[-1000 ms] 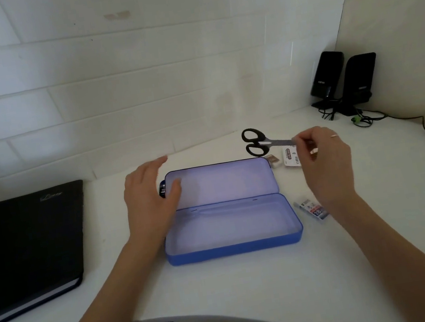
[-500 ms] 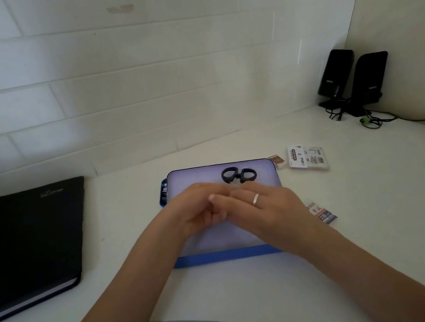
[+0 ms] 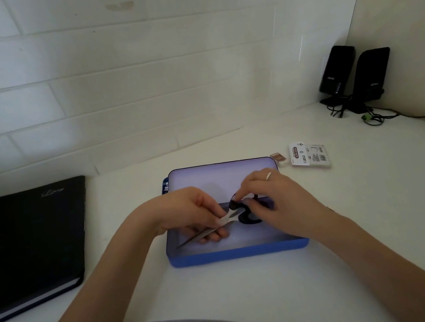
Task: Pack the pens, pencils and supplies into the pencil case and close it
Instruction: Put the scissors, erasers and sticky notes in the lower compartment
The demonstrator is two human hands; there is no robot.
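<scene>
We find the pencil case [image 3: 236,252] open at the centre of the frame on the white worktop [image 3: 252,287], its lid [image 3: 208,175] laid back flat toward the wall. Both hands are over the tray with the scissors [image 3: 230,216]: the left hand [image 3: 186,214] pinches the blades, whose tip points toward the lower left, and the right hand [image 3: 274,195] has its fingers curled on the black handles. We judge the scissors to be the first item going in; no pen or pencil is visible in the tray, though the hands hide part of it. Left to pack, as far as we can see, are a white card packet [image 3: 310,156] and a small brown item [image 3: 277,157] at the right of the lid; the closing is not yet done. A black notebook [image 3: 25,244] lies at the left and two speakers [image 3: 355,73] stand at the upper right. Against the frame half a second ago, the handles have dropped from over the lid to over the tray, and the hands have parted to show the blades.
</scene>
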